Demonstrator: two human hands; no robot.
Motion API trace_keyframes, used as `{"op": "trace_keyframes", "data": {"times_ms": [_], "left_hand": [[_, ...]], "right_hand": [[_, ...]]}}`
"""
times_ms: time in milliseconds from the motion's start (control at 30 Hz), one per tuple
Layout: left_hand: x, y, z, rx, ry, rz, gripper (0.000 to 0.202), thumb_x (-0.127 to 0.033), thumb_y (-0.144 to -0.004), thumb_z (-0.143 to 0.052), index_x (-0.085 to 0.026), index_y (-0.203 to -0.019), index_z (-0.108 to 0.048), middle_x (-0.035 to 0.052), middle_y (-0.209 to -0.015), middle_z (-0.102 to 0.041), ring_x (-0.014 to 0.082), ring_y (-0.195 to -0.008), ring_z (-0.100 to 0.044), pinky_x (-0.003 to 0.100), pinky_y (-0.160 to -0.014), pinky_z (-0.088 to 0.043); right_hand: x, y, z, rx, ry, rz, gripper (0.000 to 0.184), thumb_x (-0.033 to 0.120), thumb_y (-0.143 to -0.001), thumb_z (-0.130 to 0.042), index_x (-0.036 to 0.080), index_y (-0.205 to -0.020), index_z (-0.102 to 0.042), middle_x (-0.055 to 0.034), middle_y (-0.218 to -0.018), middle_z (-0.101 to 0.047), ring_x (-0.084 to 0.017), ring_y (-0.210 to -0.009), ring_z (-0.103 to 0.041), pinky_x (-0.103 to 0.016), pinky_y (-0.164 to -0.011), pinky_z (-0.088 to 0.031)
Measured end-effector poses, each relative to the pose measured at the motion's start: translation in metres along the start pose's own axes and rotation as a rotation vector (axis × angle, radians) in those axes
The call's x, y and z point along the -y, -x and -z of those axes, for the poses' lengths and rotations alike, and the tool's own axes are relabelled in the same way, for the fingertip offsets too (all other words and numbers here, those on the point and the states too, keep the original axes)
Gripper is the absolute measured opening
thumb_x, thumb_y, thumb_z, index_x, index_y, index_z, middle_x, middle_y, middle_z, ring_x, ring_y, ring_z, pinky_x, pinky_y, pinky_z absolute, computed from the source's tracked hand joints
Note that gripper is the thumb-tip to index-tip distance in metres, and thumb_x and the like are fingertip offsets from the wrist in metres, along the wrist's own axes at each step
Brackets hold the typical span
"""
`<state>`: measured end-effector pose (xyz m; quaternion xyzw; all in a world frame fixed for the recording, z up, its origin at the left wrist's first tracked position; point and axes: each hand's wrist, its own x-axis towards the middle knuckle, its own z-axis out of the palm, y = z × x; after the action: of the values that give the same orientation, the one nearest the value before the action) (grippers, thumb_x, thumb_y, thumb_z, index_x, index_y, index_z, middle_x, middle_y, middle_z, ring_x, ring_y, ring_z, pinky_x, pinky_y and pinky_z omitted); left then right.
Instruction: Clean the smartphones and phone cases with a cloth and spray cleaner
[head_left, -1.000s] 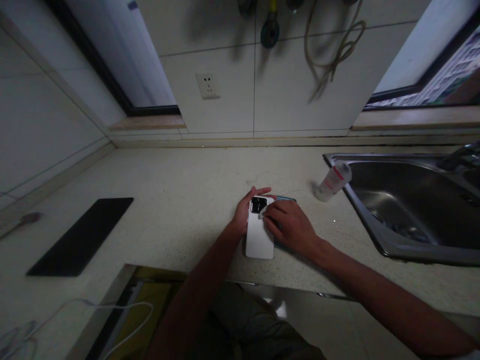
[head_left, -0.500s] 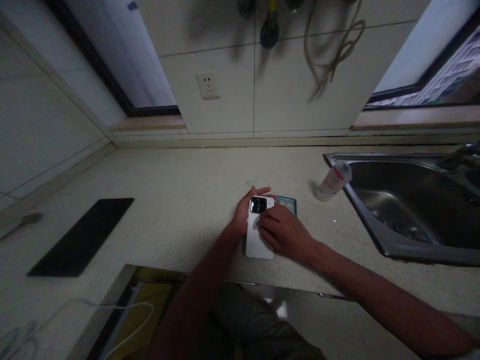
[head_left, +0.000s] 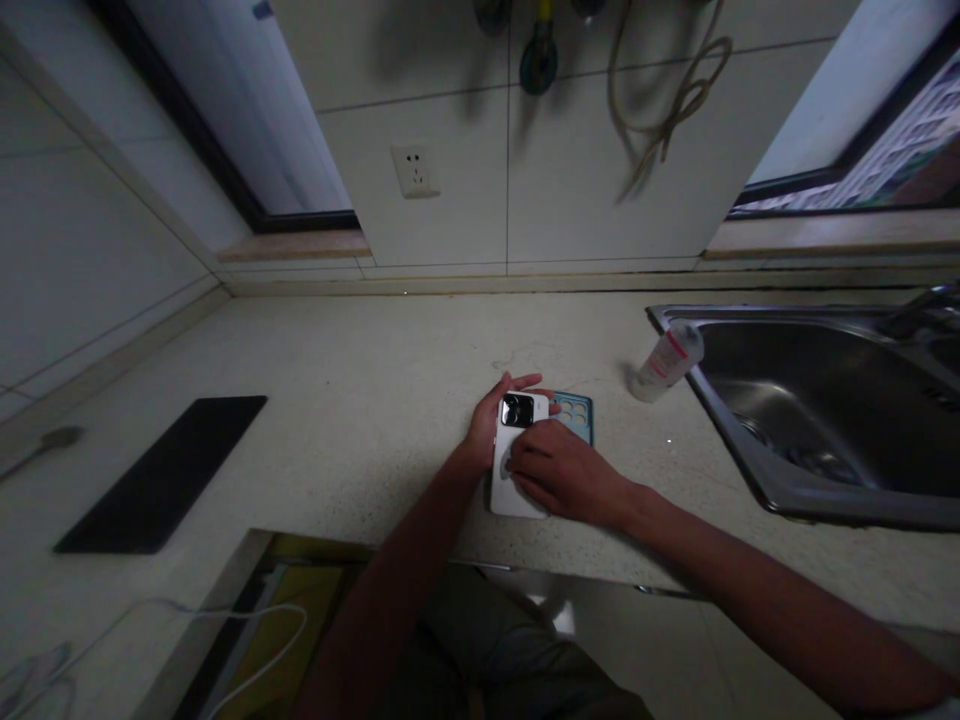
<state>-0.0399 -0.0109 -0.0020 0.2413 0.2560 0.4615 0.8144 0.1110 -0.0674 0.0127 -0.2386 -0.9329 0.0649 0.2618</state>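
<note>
A white smartphone (head_left: 517, 500) lies back up on the counter near its front edge, its black camera block at the top. My left hand (head_left: 486, 425) is closed around the phone's upper left side, with fingers reaching past its top edge. My right hand (head_left: 555, 465) presses on the middle of the phone's back with its fingers bunched together. A small greyish patch shows at those fingertips; whether it is a thing or a shadow I cannot tell. A blue-green phone case (head_left: 576, 415) with round camera holes lies to the right, partly hidden behind my right hand.
A clear plastic cup (head_left: 667, 362) with a red band stands tilted-looking beside the steel sink (head_left: 739, 465) on the right. A black flat board (head_left: 165, 475) lies on the left, near a dark-headed utensil (head_left: 60, 437). A white cable (head_left: 289, 608) hangs over an open drawer at lower left.
My right hand has slid slightly down the phone's back, showing more of the phone case. My left hand and the phone stay in place.
</note>
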Motion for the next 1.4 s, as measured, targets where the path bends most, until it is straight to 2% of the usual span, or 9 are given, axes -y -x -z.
{"op": "trace_keyframes", "data": {"times_ms": [833,1200,1400], "left_hand": [[-0.0002,0.0007,-0.0034,-0.027,-0.026,0.003,0.042,-0.046,-0.097,-0.048,-0.012,-0.114,-0.066,0.0128,-0.094,-0.075,0.0268,-0.087,-0.074,0.037,-0.079,-0.054],[-0.0001,0.0,-0.0029,-0.012,-0.014,0.007,0.041,-0.048,-0.096,-0.052,-0.013,-0.111,-0.067,0.0125,-0.094,-0.075,0.0272,-0.085,-0.075,0.036,-0.075,-0.054],[0.0003,-0.0007,-0.0002,0.011,-0.013,0.012,0.042,-0.05,-0.093,-0.057,-0.013,-0.112,-0.067,0.0123,-0.096,-0.076,0.027,-0.088,-0.074,0.037,-0.08,-0.054]], "right_hand": [[0.0014,0.0014,-0.0002,0.018,-0.006,-0.009,0.023,0.023,-0.099,-0.049,0.015,-0.098,-0.071,-0.0109,-0.093,-0.066,-0.022,-0.087,-0.056,-0.036,-0.08,-0.044],[0.0005,0.0004,-0.0002,0.021,-0.008,0.003,0.024,0.022,-0.099,-0.048,0.015,-0.095,-0.071,-0.0114,-0.092,-0.066,-0.022,-0.085,-0.056,-0.037,-0.079,-0.044],[0.0007,0.001,-0.0007,0.008,-0.016,0.0,0.021,0.022,-0.098,-0.051,0.015,-0.097,-0.071,-0.0112,-0.094,-0.066,-0.022,-0.087,-0.057,-0.037,-0.08,-0.044]]}}
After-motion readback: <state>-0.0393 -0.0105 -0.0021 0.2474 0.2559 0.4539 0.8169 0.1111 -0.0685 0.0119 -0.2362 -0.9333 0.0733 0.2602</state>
